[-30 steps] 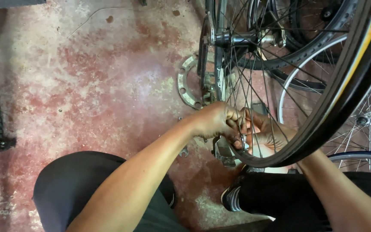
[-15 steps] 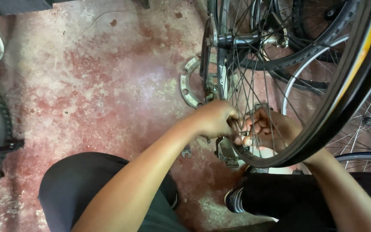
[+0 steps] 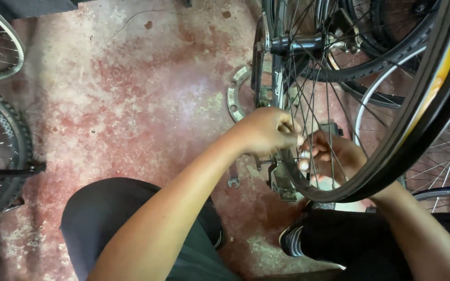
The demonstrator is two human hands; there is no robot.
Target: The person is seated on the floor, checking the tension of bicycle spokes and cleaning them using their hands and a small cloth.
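the left hand point(image 3: 266, 130) pinched something small i could not make out at the wheel point(image 3: 391, 135) rim; the right hand point(image 3: 329, 156), fingers curled, steadied the spokes point(image 3: 308, 99) behind

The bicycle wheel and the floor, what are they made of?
The bicycle wheel looks like a black rubber tyre with a yellow stripe, matte, on a darker rim. Its spokes are thin, shiny wires, likely steel. The floor seems to be concrete with worn red paint: grey, rough patches show through.
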